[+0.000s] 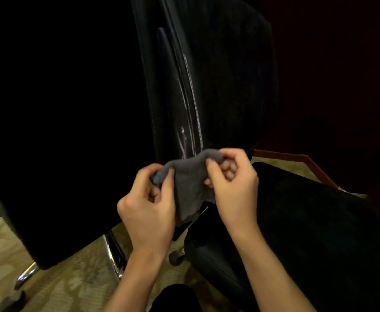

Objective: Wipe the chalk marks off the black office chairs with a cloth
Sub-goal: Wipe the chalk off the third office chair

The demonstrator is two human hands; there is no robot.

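Note:
A grey cloth [188,188] is stretched between both hands in the middle of the view. My left hand [149,206] pinches its left corner. Fingers and thumb of my right hand [231,181] pinch its upper right edge. Just behind the cloth stands a black office chair back [168,75] with pale pink chalk marks [183,140] running down beside its stitched seam. A second black chair back [60,109] fills the left. Another dark chair [331,233] lies low on the right.
Chrome chair legs [113,255] and a castor [176,257] stand on the beige patterned carpet [60,278] below my hands. A wooden skirting edge [297,157] runs at the right, under a dark wall.

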